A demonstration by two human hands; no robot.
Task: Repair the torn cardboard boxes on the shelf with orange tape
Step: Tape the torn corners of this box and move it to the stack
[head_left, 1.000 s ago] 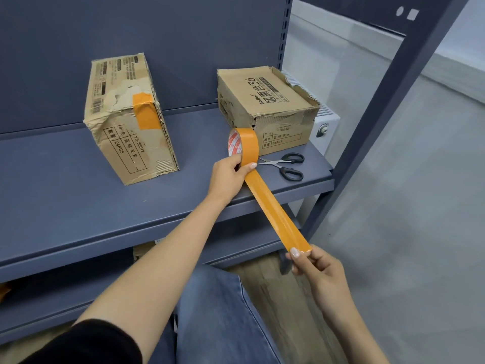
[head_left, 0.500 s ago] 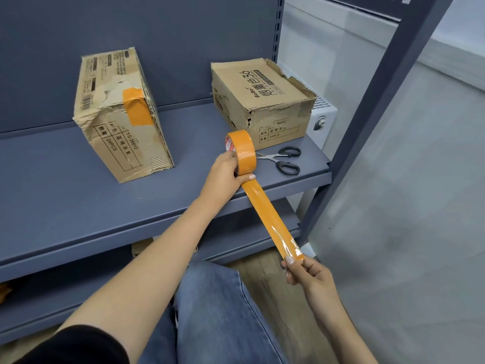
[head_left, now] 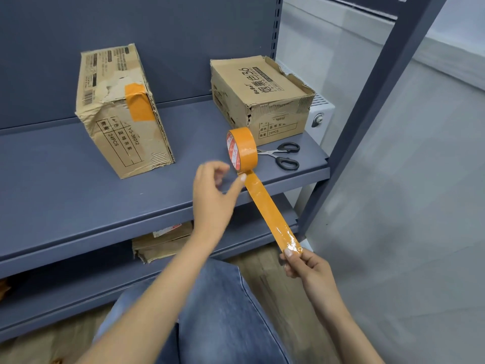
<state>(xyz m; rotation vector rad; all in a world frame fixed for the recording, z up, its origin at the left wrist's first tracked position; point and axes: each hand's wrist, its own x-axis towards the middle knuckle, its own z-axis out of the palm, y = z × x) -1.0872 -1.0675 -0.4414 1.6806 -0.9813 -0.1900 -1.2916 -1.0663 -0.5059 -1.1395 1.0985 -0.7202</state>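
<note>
An orange tape roll (head_left: 242,149) stands on edge near the front of the grey shelf (head_left: 65,185). From it a pulled-out strip (head_left: 267,206) runs down to my right hand (head_left: 307,264), which pinches its free end. My left hand (head_left: 212,198) is just off the roll, fingers loosely curled, thumb tip touching the strip where it leaves the roll. The left cardboard box (head_left: 118,111), torn and crumpled, carries an orange tape patch over its top edge. The right cardboard box (head_left: 259,93) shows a ragged tear along its front top edge.
Black-handled scissors (head_left: 284,155) lie on the shelf right of the roll, in front of the right box. A dark upright post (head_left: 367,114) bounds the shelf on the right. Flattened cardboard (head_left: 160,243) sits on the lower shelf. My jeans-clad knee is below.
My left hand has let go of the roll, which now stands alone on the shelf. My right hand still holds the strip's end.
</note>
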